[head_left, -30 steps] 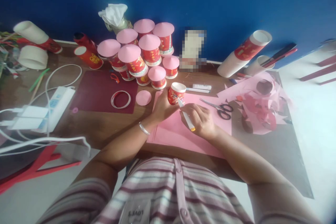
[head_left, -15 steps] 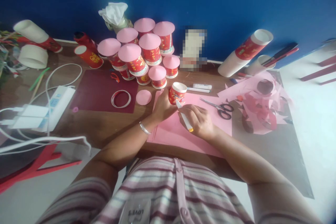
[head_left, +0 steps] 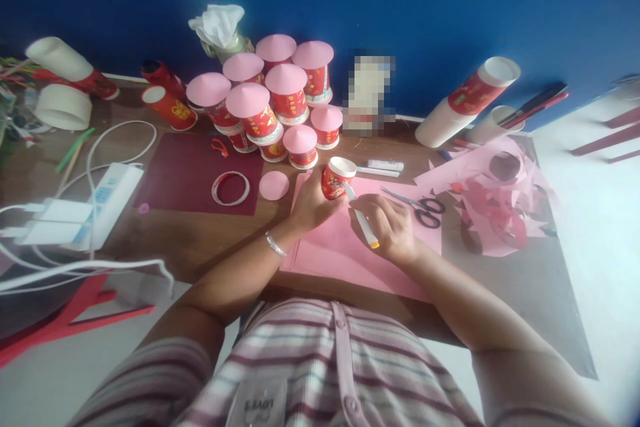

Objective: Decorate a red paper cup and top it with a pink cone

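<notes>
My left hand (head_left: 316, 203) is wrapped round a red paper cup (head_left: 334, 180) with a white rim, holding it slightly tilted over pink paper sheets (head_left: 370, 267). In my right hand (head_left: 387, 227) is a white marker (head_left: 364, 225) with a yellow end, its upper tip at the cup's printed side. Whether the tip touches the cup, I cannot tell. Just left of the cup lies a pink paper disc (head_left: 274, 185). Black-handled scissors (head_left: 429, 211) rest on the sheets to the right of my right hand.
Several red cups with pink cone tops (head_left: 247, 101) stand behind my left hand. A white paper ring (head_left: 215, 190) lies on a maroon sheet (head_left: 170, 173). Pink paper scraps (head_left: 495, 207) are heaped at right. A white power strip (head_left: 107, 207) with cables sits at left.
My right hand has shifted a little to the right with the marker, whose tip has moved right and up along the cup's side. The left hand and cup look still.
</notes>
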`<state>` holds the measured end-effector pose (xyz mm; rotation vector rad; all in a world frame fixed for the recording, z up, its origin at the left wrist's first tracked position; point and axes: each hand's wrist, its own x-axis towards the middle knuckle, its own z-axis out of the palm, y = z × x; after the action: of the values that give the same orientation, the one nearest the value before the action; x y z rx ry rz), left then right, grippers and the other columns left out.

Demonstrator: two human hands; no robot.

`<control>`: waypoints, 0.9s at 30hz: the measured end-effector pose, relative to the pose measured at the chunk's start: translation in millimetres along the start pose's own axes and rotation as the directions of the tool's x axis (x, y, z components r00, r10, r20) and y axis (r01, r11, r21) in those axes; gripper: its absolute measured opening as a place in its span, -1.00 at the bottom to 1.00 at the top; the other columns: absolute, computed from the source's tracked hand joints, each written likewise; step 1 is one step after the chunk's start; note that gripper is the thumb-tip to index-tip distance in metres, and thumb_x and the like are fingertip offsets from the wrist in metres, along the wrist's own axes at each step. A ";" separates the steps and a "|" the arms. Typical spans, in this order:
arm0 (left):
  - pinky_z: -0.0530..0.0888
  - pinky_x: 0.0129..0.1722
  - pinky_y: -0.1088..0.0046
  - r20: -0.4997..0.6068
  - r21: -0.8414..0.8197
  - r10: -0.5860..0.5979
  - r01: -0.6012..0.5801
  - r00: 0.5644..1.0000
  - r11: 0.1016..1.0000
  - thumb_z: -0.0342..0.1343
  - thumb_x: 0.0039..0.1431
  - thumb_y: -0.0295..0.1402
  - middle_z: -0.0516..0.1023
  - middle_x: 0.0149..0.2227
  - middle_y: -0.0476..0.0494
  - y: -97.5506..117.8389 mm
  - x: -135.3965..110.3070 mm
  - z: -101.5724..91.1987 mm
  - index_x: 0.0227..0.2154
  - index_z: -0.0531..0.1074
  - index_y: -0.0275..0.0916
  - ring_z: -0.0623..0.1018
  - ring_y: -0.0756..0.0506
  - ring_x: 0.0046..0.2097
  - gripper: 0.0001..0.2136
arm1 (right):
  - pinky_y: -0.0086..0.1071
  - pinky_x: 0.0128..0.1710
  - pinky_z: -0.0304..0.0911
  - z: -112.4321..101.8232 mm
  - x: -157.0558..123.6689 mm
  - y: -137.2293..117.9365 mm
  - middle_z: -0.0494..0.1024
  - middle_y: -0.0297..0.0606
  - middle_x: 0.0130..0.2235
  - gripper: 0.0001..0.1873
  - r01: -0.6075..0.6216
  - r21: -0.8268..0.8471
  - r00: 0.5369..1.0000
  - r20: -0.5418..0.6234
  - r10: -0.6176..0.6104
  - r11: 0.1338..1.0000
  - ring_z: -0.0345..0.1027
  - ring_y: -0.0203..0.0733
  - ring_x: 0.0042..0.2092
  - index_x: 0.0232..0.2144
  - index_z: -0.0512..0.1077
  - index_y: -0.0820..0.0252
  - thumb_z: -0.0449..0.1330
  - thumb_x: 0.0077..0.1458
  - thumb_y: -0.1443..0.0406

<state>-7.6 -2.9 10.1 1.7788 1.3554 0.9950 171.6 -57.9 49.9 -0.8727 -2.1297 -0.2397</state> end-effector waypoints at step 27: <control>0.47 -0.31 0.36 0.025 0.034 0.017 -0.018 1.000 0.999 0.37 -0.04 -0.29 0.56 -0.29 -0.08 11.0 -0.1 -4.1 -0.20 0.38 -0.19 0.52 -0.12 -0.29 -0.64 | -0.35 -0.40 0.38 4.3 2.0 -6.9 0.58 -0.14 -0.28 -0.71 0.011 0.068 0.996 0.088 -0.017 0.998 0.48 -0.16 -0.32 -0.01 0.35 0.28 0.02 0.26 0.51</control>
<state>-6.2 -5.2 21.5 1.8258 1.3513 0.9609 163.5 -60.1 49.4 -0.8431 -2.2132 -0.1373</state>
